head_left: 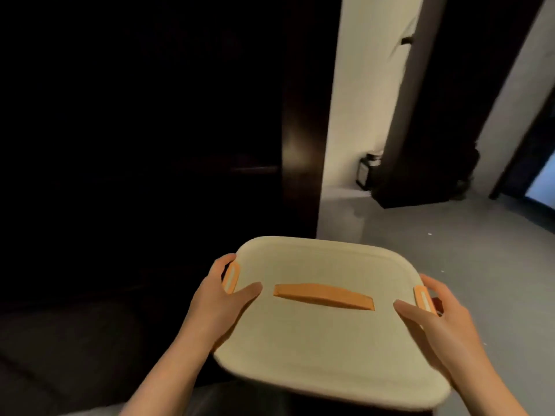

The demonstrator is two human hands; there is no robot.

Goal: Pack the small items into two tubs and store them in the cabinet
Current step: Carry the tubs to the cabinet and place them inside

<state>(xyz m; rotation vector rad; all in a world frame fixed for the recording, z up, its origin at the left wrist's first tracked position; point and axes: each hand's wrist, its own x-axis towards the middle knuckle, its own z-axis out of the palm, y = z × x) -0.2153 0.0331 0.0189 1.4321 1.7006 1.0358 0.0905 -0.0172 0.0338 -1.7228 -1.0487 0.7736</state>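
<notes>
Grip: the tub (318, 334) is held at its two short ends, left hand (219, 298) and right hand (435, 313), thumbs laid flat on the lid, fingers wrapped over the rim beside each clip.
Reason for the hold: with a hand at each end the load is likely kept level and the lid pressed down while carried.
Lid: cream, closed; the orange handle (324, 296) lies flat between the thumbs and is not used.
Clips: the left clip (231, 277) sits just under the left fingers, the right clip (425, 298) against the right palm; whether they are latched cannot be told.
Tub position: in front of the body, off the floor, tilted slightly down to the right.
Beyond the grip, left: a dark cabinet (150, 130), taken to be the store; its doors and shelves are lost in shadow.
Beyond the grip, right: grey floor (450, 244), a pale wall (360, 85), a small dark object (368, 169) at its foot, too blurred to name.
Hidden: the tub's body and contents are covered by the lid; a second tub is not seen.
</notes>
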